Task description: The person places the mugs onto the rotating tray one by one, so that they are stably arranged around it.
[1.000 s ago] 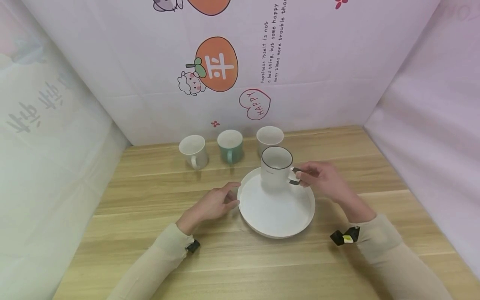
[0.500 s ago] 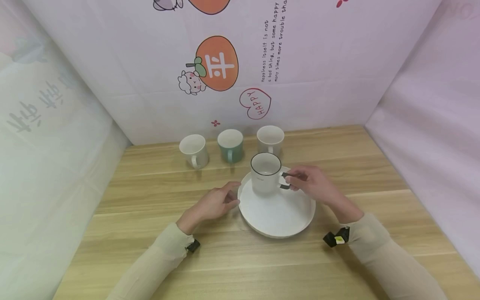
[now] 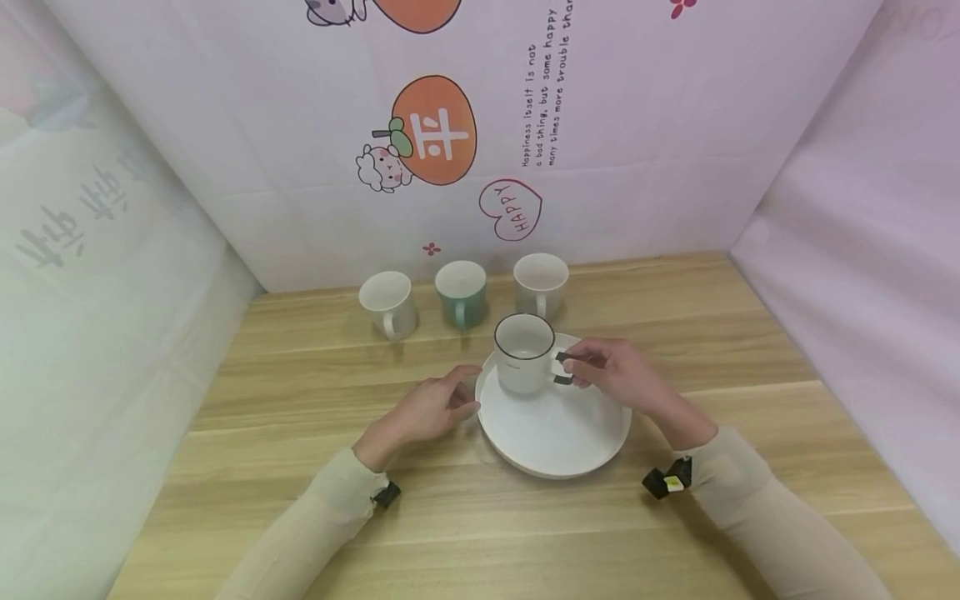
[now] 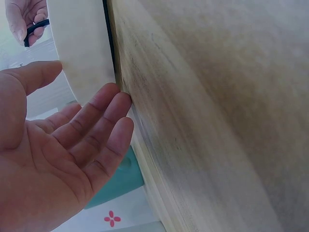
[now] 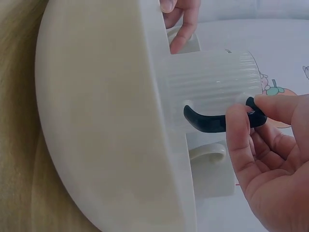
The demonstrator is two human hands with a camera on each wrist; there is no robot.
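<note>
A white mug point(image 3: 521, 371) with a dark rim line stands upright over the far left part of a round white tray point(image 3: 558, 437). My right hand point(image 3: 622, 375) pinches its black handle point(image 5: 207, 123) between thumb and fingers. In the right wrist view the tray's wall hides the mug's base, so I cannot tell whether it touches the tray floor. My left hand point(image 3: 426, 407) is at the tray's left edge, thumb and loosely bent fingertips at the rim. In the left wrist view the thumb point(image 4: 46, 75) meets the tray's side, and the palm holds nothing.
Behind the tray stand a white cup point(image 3: 390, 304) at left, a teal cup point(image 3: 461, 293) in the middle and another white cup point(image 3: 542, 283) close behind the mug. A printed white cloth point(image 3: 637, 167) rises at the back of the wooden table point(image 3: 300, 417).
My right hand has carried the mug left and nearer to me, lower over the tray, uncovering the handle of the white cup behind. The left hand and tray stay put.
</note>
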